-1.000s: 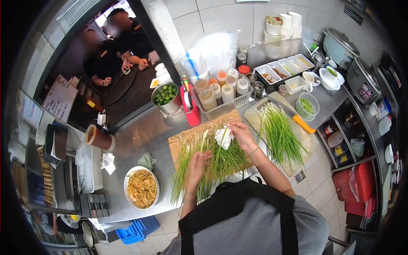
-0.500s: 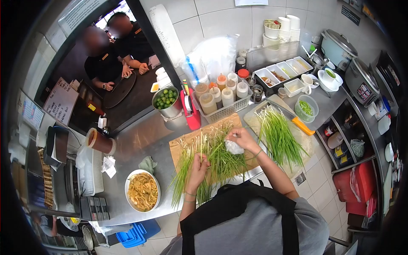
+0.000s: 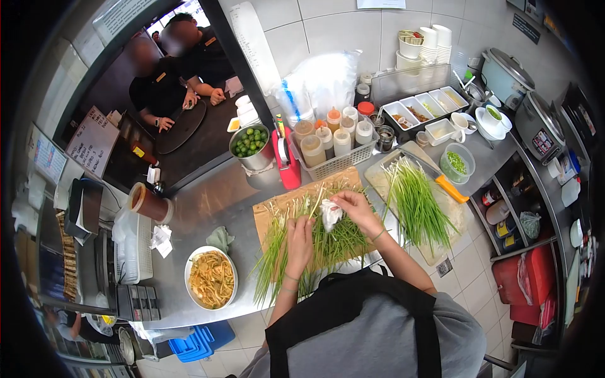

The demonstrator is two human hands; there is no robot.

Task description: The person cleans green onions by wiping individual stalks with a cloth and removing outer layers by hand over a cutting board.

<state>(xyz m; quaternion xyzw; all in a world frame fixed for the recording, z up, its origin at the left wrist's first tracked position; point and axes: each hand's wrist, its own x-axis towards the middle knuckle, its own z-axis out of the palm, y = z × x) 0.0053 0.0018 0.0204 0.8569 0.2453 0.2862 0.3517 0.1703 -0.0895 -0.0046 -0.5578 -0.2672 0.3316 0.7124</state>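
Note:
My left hand (image 3: 300, 239) is closed around some green stalks near their pale root ends, over the left part of the brown paper (image 3: 259, 220). Just to its right, my right hand (image 3: 354, 209) pinches a crumpled white cloth or tissue (image 3: 330, 215) above the stalks. Long spring onions (image 3: 343, 238) lie spread over the paper, roots toward the back and green tips hanging at the counter's front edge. Another bunch of spring onions (image 3: 417, 205) rests on the pale cutting board (image 3: 463, 222), beside an orange-handled knife (image 3: 451, 188).
Behind the paper stand a basket of sauce bottles (image 3: 337, 165), a red dispenser (image 3: 287, 160) and a pot of green limes (image 3: 251, 142). A bowl of noodles (image 3: 211, 277) sits at the left. Two people are beyond the window opening.
My left hand has risen slightly toward the root ends and closed on stalks. The white cloth in my right hand has shifted left, nearer my left hand. The view has shifted slightly.

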